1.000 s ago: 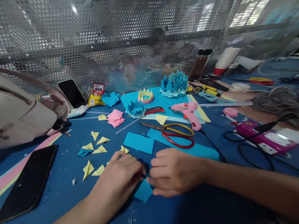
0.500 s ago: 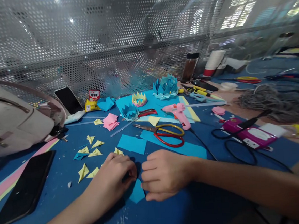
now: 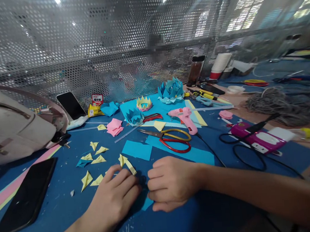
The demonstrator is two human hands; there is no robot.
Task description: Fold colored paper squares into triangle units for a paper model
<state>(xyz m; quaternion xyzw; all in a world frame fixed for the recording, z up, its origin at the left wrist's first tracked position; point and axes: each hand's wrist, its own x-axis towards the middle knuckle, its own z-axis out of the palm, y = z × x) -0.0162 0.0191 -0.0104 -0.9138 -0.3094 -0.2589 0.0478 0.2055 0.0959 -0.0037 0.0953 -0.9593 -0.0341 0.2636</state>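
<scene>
A small piece of blue paper (image 3: pixel 147 203) lies at the table's near middle, mostly covered by my hands. My left hand (image 3: pixel 118 196) is over its left part, knuckles up, fingers curled down onto it. From the right my right hand (image 3: pixel 171 183) closes in a fist at the paper's edge, its fingertips hidden. Beyond my left fingers sit folded yellow paper pieces (image 3: pixel 127 164), with several more yellow triangles (image 3: pixel 86 181) to the left. Behind my hands are blue paper rectangles (image 3: pixel 137 149) and scissors (image 3: pixel 167 134) with one yellow and one red handle.
A pink glue gun (image 3: pixel 184 118) rests behind the scissors, its cord trailing right. Folded paper flowers (image 3: pixel 171 90) stand at the back before a perforated metal screen (image 3: pixel 99 38). A black phone (image 3: pixel 25 199) and pale bag (image 3: pixel 15 129) are left; a magenta box (image 3: pixel 257 137) is right.
My left hand has turned and spread further over the blue paper, hiding more of it. A yellow strip now shows beyond its fingers. My right hand has hardly moved.
</scene>
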